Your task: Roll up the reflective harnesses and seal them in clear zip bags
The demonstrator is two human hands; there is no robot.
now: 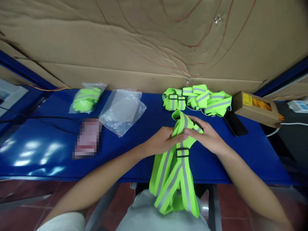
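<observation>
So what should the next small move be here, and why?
Probably the left hand should fold the neon strap upward from below: the right hand also grips it near the top, while a long, loose length hangs below the black buckle.

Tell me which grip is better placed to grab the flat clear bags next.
Probably the left grip: the flat clear bags lie on its side, nearer it than the right grip. Both hold green straps, so it would need freeing first.

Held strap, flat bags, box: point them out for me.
Held strap point(185, 168): head view, on its hanging length.
Flat bags point(124, 110): head view, middle of the pile.
Box point(252, 112): head view, its cardboard side.
</observation>
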